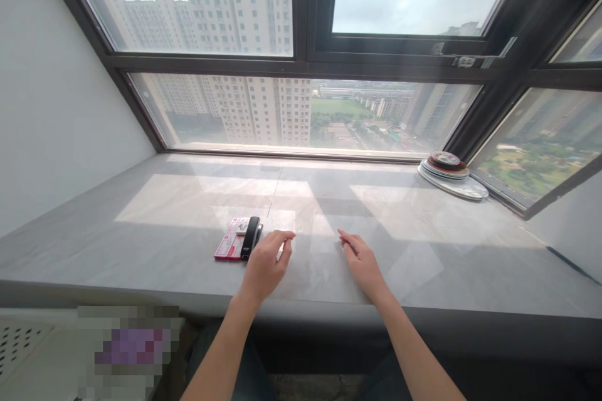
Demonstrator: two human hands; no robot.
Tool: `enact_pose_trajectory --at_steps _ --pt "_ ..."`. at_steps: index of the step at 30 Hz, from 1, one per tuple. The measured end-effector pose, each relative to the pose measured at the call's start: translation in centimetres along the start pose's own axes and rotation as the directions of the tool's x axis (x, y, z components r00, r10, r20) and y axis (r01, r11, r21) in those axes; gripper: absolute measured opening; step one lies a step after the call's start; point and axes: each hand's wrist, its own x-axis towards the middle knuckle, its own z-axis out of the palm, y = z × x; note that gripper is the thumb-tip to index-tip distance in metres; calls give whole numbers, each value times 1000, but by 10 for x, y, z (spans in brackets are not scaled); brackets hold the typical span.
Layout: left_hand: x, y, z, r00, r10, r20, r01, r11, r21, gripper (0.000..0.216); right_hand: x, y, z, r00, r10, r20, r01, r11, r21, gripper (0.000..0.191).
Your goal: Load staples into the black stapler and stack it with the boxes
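A black stapler (pixel 251 239) rests at the left on red-and-white small boxes (pixel 229 243), part of which it covers. My left hand (pixel 268 260) is just right of the stapler, over the grey ledge (pixel 320 276). Its fingers curve forward, with a small gap between thumb and fingertips, and I see nothing held there. Across from it, my right hand (pixel 364 263) has its fingers stretched toward the left, also with nothing visible in them. The two hands are apart, with a strip of bright ledge between them.
A stack of round plates (pixel 444 169) stands in the far right corner by the window frame (pixel 301 67). Below the ledge at left is a pale cabinet-like surface (pixel 42 351) with a blurred purple patch. White walls (pixel 70 94) border the ledge, and sunlight falls across it.
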Motion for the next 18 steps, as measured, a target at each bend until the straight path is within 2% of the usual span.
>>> enact_pose_trajectory --at_steps 1,3,5,7,10,18 --pt "2 10 15 994 46 101 -45 999 -7 38 -2 2 -3 999 -35 26 36 997 -72 49" --pt "3 22 43 975 79 209 -87 996 28 44 -7 2 0 994 -78 74 95 962 -257 50" --pt "0 22 65 972 53 227 -79 991 107 51 -15 0 9 991 -74 108 115 883 -455 53" --pt "-5 17 78 974 30 224 -68 985 162 55 -21 -4 18 991 -30 127 100 800 -592 56" --pt "-9 10 83 972 38 232 -79 982 170 55 -25 -9 22 989 26 145 78 741 -667 57" --pt "-10 8 81 970 52 236 -88 986 143 53 -24 -15 18 986 63 153 58 736 -674 57"
